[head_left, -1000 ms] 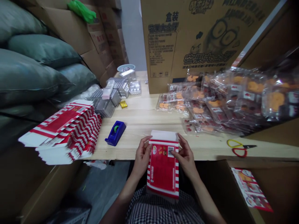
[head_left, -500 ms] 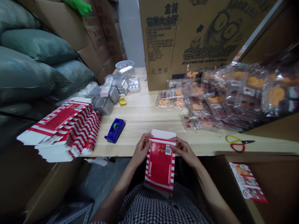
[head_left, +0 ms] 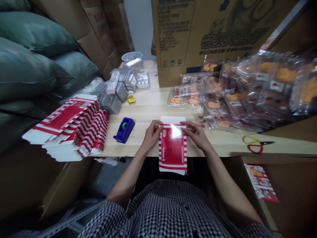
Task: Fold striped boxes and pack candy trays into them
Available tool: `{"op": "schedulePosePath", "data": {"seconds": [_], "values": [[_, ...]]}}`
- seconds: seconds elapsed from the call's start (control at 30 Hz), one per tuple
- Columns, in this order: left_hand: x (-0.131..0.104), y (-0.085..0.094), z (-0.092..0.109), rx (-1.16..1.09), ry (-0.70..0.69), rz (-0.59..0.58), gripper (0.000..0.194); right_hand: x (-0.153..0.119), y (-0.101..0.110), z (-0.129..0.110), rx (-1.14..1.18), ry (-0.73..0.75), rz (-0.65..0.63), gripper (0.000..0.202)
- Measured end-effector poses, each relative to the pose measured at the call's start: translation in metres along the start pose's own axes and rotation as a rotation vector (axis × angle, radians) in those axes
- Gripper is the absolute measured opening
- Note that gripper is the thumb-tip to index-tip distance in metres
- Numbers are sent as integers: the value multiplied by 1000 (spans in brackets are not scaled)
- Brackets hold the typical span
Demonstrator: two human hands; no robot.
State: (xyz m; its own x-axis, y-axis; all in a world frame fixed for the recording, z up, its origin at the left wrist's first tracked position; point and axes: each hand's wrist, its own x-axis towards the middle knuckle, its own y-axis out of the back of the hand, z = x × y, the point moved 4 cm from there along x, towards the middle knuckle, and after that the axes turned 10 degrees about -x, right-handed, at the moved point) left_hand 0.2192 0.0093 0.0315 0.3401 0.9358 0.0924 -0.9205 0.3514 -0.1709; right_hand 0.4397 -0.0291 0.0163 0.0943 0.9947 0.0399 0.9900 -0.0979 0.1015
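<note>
A flat red and white carton (head_left: 172,148) lies between my hands at the table's front edge, its white flap pointing away from me and its lower part over the edge. My left hand (head_left: 152,135) pinches its upper left corner. On the upper right corner, my right hand (head_left: 196,134) has its fingers closed. Glare covers part of the printed face. A blue tape dispenser (head_left: 124,130) with green tape stands left of my left hand. Further left, a large stack of similar cartons (head_left: 74,127) leans in overlapping layers.
Clear plastic trays (head_left: 111,100) and a yellow packet (head_left: 131,99) lie at the back left. Bagged orange items (head_left: 235,96) are heaped at the right, near scissors (head_left: 257,144). A big cardboard box (head_left: 178,43) stands behind. An open box (head_left: 294,185) is at lower right.
Both hands have moved the carton forward, away from my body, and it now lies flatter. The view has tipped down a little. Both hands keep their hold.
</note>
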Motion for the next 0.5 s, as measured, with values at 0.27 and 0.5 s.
{"op": "schedulePosePath", "data": {"seconds": [0.27,0.5], "values": [[-21,0,-30,-116,107,102,32,-48,-24,13,215,-126,-86,58],[-31,-9,-31,-196,104,111,32,-113,-35,20,495,-272,-250,101]]}}
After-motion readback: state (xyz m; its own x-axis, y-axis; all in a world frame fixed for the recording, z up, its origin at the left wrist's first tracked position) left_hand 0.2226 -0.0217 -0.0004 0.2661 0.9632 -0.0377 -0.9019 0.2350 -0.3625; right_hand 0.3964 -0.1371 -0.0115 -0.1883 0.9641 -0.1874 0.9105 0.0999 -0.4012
